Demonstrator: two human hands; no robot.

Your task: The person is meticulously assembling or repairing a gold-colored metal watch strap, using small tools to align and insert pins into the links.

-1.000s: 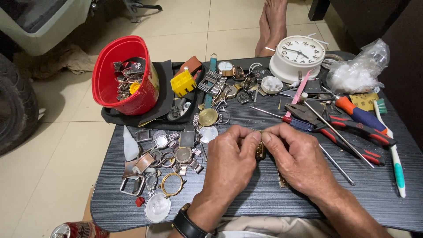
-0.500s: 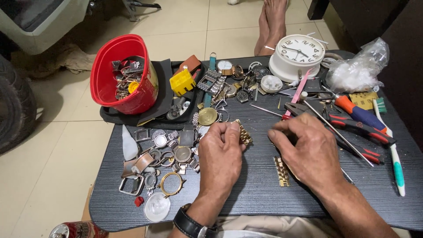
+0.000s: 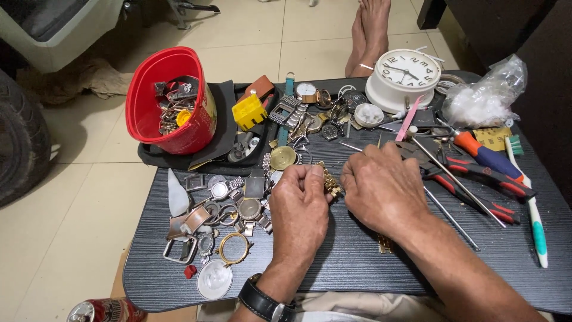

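My left hand and my right hand meet over the middle of a dark table. Between their fingertips is a gold metal watch band piece, pinched by both hands. A second gold band segment lies on the table, partly hidden under my right forearm. A black wristwatch is on my left wrist.
Watch cases, rings and parts lie at the left. A red tub of parts stands on a black tray at the back left. A white clock, plastic bag, pliers, screwdriver and toothbrush lie right. Someone's bare feet rest beyond the table.
My hands parted, my left hand carrying one band piece away while another stayed on the table. Now my right hand has come back to the piece in my left hand.
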